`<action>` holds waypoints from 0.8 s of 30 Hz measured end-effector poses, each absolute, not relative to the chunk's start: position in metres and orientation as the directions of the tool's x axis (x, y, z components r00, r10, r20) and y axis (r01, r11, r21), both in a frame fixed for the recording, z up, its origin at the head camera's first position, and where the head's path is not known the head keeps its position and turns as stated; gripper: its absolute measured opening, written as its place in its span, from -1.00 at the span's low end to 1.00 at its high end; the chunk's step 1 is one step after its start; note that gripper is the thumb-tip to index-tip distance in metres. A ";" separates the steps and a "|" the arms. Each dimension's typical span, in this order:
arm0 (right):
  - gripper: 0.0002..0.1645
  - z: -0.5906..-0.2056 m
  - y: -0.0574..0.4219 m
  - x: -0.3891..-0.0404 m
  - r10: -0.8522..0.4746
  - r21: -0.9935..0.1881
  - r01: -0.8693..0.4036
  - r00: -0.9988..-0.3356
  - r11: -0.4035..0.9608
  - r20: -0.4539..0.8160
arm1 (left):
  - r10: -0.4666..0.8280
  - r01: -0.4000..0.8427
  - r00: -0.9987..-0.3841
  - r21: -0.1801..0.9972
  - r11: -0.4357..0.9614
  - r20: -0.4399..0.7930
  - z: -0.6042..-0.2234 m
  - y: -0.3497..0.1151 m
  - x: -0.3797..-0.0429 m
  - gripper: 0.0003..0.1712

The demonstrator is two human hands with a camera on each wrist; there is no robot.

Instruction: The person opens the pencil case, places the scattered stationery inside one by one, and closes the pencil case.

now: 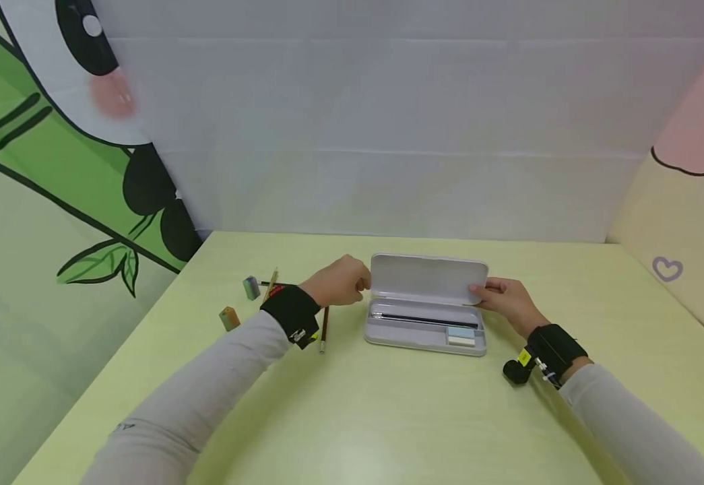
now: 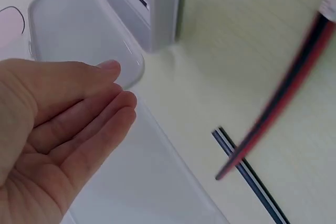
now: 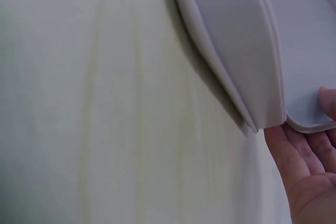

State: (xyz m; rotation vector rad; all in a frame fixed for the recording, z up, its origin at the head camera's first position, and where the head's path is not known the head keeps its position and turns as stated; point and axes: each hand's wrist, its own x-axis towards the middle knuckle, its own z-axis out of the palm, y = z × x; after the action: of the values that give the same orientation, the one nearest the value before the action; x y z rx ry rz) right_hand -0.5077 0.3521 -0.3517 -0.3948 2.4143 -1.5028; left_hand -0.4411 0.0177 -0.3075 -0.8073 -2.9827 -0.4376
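A white pencil case (image 1: pixel 403 335) stands with its lid (image 1: pixel 424 277) raised. In its tray lie a dark pencil (image 1: pixel 427 320) and a blue-and-white eraser (image 1: pixel 461 336). My right hand (image 1: pixel 508 303) pinches the lid's right edge, thumb on the inner face and fingers behind, as the right wrist view also shows. Beside the lid's left edge is my left hand (image 1: pixel 341 281); in the left wrist view its fingers (image 2: pixel 100 145) are loosely curled with nothing between them. Left of the case lies a red-and-black striped pencil (image 2: pixel 278 95), crossing a dark pencil (image 2: pixel 252 179).
Left of the left hand lie a purple-and-green block (image 1: pixel 251 288), an orange-and-green block (image 1: pixel 229 318) and a yellowish pencil (image 1: pixel 271 283). The left wrist partly hides a small red item (image 1: pixel 276 289). A pale wall (image 1: pixel 358 135) rises behind the table (image 1: pixel 376 417).
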 end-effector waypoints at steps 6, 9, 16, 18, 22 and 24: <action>-0.26 -0.356 0.356 -0.507 -0.365 -0.907 -0.079 -0.927 0.414 -0.086 | 0.340 0.344 -0.938 0.300 0.890 0.067 -0.310 0.004 -0.435 -0.94; -0.27 -0.357 0.356 -0.508 -0.362 -0.909 -0.077 -0.928 0.410 -0.085 | 0.249 0.252 -0.967 0.322 0.912 0.052 -0.312 0.000 -0.431 -0.58; -0.28 -0.356 0.354 -0.508 -0.360 -0.907 -0.072 -0.928 0.414 -0.091 | 0.067 0.068 -0.998 0.331 0.941 0.013 -0.317 -0.003 -0.429 -0.41; -0.29 -0.355 0.354 -0.508 -0.363 -0.908 -0.075 -0.928 0.412 -0.088 | 0.012 0.033 -0.998 0.346 0.938 0.062 -0.332 -0.009 -0.440 -0.44; -0.29 -0.353 0.354 -0.509 -0.366 -0.906 -0.081 -0.927 0.415 -0.084 | -0.099 -0.056 -0.992 0.441 0.896 0.076 -0.338 -0.009 -0.441 -0.55; -0.28 -0.353 0.353 -0.509 -0.362 -0.904 -0.078 -0.928 0.420 -0.088 | -0.136 -0.103 -0.990 0.463 0.880 0.039 -0.333 -0.006 -0.437 -0.67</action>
State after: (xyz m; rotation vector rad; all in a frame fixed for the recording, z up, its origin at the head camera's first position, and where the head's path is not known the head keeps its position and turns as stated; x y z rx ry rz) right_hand -0.5091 0.3532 -0.3529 -0.3831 2.4079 -1.5119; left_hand -0.4366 -0.0065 -0.3326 0.1896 -2.9775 -0.7275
